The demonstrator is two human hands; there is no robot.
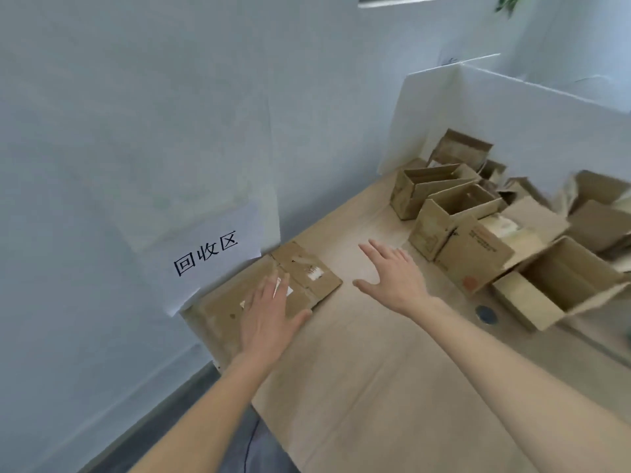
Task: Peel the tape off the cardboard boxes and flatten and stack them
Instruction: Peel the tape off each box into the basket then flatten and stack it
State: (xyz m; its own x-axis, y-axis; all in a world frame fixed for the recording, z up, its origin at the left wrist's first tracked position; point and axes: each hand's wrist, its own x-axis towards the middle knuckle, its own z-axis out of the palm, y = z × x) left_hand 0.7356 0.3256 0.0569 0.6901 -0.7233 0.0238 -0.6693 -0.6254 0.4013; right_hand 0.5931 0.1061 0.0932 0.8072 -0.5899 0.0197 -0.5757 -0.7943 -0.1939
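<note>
- A flattened box [273, 291] lies far left on the cardboard sheet [375, 387], against the white wall [136, 114].
- Left hand [269, 315] rests on it, fingers straight.
- Right hand [392, 271] hovers, fingers spread, released.
- Open boxes [478, 216] heap far right.
- A paper sign [208, 254] hangs on the wall.

Recycling sorting corner, white partition walls [512, 110], paper sign [208, 257] (reading 回收区), heaped open cardboard boxes [478, 216]

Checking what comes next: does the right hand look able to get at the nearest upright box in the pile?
Probably yes. The right hand is open and holds nothing, and only bare cardboard sheet lies between it and the nearest upright box.
</note>
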